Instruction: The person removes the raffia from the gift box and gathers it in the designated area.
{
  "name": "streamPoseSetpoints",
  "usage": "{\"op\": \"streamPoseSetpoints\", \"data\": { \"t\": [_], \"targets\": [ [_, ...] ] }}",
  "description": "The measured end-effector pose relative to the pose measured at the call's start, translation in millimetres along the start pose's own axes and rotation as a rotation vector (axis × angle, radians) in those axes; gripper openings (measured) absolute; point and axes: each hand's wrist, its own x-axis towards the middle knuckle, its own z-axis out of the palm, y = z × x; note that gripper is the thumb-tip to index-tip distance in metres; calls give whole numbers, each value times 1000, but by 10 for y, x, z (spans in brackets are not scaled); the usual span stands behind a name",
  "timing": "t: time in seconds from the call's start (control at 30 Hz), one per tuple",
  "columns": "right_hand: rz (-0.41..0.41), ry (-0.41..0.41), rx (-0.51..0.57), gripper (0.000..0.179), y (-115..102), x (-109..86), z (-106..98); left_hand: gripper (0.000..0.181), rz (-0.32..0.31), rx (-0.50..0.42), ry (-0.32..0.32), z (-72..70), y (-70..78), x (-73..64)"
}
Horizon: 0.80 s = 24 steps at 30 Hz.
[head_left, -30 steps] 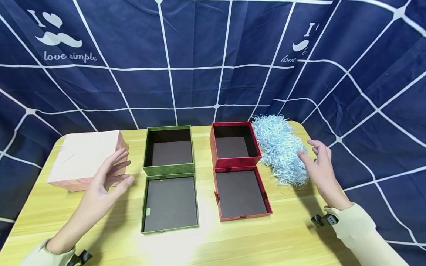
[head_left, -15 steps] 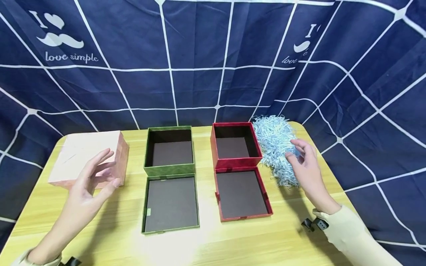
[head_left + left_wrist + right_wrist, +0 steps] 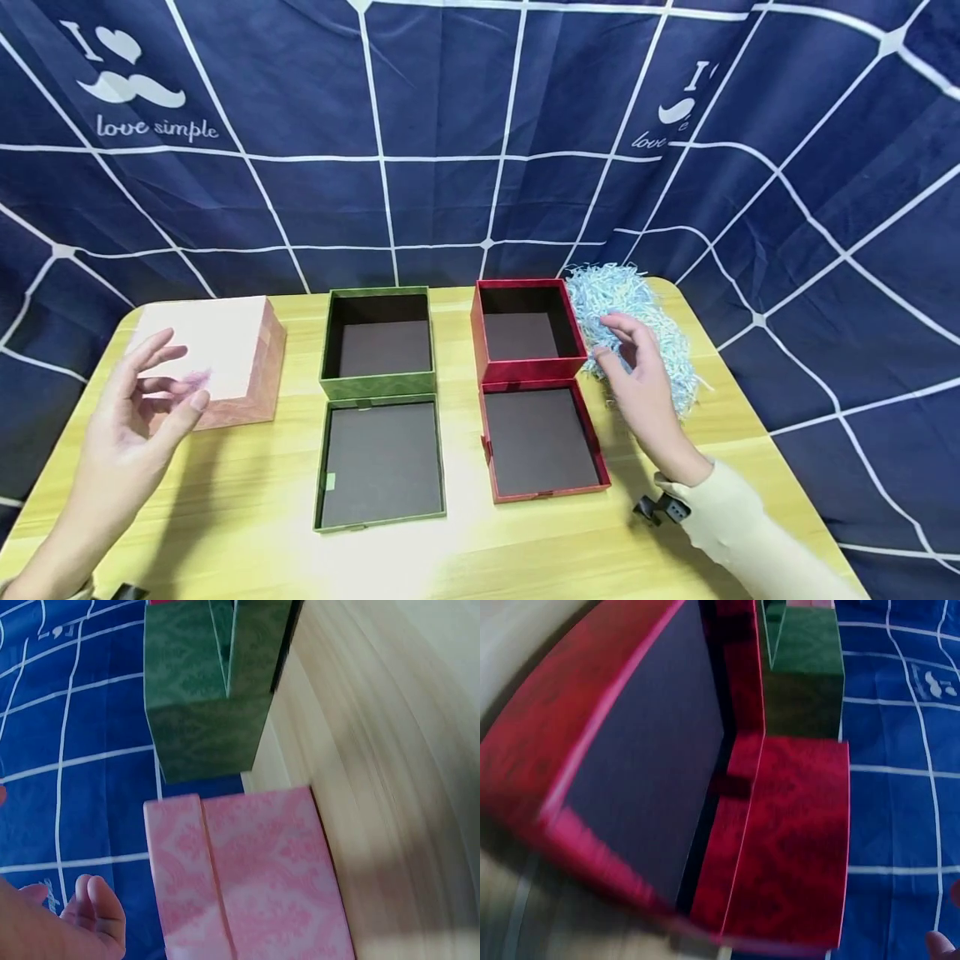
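In the head view my left hand (image 3: 131,421) hovers in front of and partly over a closed pink box (image 3: 258,362), fingers loosely bent, holding nothing. The left wrist view shows that pink patterned box (image 3: 270,870) close beside the hand's fingers (image 3: 101,915). Over at the right, my right hand (image 3: 647,396) is raised over a heap of light blue shredded paper (image 3: 611,292), with a gap between thumb and fingers. To its left stands a red box (image 3: 532,367), its dark inside bare and its lid (image 3: 540,442) lying open in front.
A green box (image 3: 378,385) with a dark inside stands between the pink and red boxes. Its lid (image 3: 382,462) lies open towards me on the wooden table (image 3: 465,550). A blue curtain with white lines (image 3: 442,200) hangs right behind the table.
My left hand has drawn back leftward and nearer to me, from the pink box's right side. The right hand has moved left across the shredded paper. The boxes have stayed put.
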Motion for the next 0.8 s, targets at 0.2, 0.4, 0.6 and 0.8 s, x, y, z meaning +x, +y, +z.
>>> {"op": "streamPoseSetpoints", "data": {
  "t": [0.2,0.4,0.6,0.8],
  "targets": [
    [-10,-68,83,37,-88,-20,285,71,-74,-41,98,-154,-64,35],
    [-45,-128,173,39,-188,-37,517,64,-189,67,247,-267,-117,107],
    [-75,-169,232,35,-254,-53,780,51,-261,-53,377,-357,-248,155],
    [-50,-223,299,32,-367,-78,1036,43,-287,-215,511,-446,-394,178]
  ]
}}
